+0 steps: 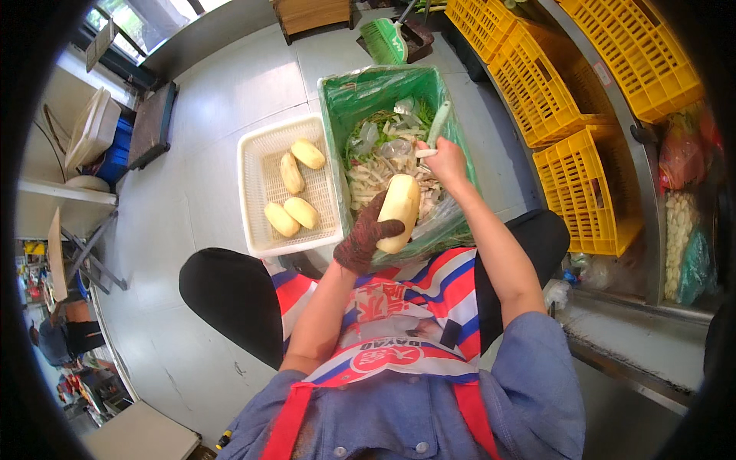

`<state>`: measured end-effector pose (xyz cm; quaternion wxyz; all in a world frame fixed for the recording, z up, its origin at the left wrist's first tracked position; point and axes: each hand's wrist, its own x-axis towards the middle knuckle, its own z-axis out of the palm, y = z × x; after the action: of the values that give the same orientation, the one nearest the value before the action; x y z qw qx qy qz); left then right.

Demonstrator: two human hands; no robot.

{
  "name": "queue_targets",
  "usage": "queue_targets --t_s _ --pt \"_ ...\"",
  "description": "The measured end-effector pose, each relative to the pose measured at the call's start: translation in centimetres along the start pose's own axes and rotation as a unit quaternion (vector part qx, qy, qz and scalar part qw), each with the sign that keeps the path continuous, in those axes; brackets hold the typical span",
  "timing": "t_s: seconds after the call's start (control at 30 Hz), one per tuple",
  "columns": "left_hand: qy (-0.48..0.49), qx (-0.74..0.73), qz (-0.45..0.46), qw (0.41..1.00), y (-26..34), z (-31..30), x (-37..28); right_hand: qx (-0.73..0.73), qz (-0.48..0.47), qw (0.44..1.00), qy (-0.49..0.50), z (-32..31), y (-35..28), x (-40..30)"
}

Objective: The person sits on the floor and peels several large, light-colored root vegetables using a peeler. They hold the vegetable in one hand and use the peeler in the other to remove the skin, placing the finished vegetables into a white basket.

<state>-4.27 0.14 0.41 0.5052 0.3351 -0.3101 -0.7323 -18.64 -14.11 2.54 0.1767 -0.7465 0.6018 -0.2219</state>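
My left hand (368, 233), in a dark red knit glove, grips a thick, pale yellow peeled root vegetable (401, 210) tilted over the bin. My bare right hand (446, 164) is closed around a hand tool, seemingly a peeler, with a pale green handle (440, 122) pointing away from me. Its working end is small and partly hidden by the fingers. Below both hands, a green plastic bin (329, 95) lined with a clear bag holds pale peelings (368, 178), leafy greens and crumpled clear plastic. To its left, a white plastic basket (248, 190) contains several peeled root vegetables (301, 213).
Yellow plastic crates (529, 86) stand along a metal rack on the right. A green broom (386, 43) and dustpan lie beyond the bin. At the left are a dark platform (152, 126) and a folding-leg stand (86, 256). Another person (63, 339) is at far left.
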Motion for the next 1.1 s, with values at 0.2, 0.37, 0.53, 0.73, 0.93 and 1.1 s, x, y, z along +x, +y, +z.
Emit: queue_targets --t_s 0.2,0.37,0.53,0.73,0.93,1.1 --pt "0.012 -0.159 -0.048 0.986 0.0 -0.6 -0.7 0.214 0.004 0.976 0.049 -0.7 -2.6 -2.4" --pt "0.002 -0.098 -0.060 0.993 -0.3 -0.5 -0.1 0.302 -0.065 0.950 0.038 0.7 -4.1 -5.8" --pt "0.014 -0.077 -0.071 0.994 -0.8 -0.2 -0.4 0.084 0.032 0.996 -0.010 3.1 1.4 -1.4" --pt "0.033 -0.131 -0.041 0.990 0.4 0.2 -0.3 0.227 0.018 0.973 0.034 -0.3 -1.7 -2.5" --pt "0.109 0.089 -0.021 0.990 -1.8 -1.2 0.6 0.156 -0.077 0.985 0.003 0.6 -3.0 -4.0" --pt "0.015 -0.118 -0.012 0.993 0.7 1.2 -0.7 0.259 0.117 0.958 0.048 0.8 1.7 0.4"
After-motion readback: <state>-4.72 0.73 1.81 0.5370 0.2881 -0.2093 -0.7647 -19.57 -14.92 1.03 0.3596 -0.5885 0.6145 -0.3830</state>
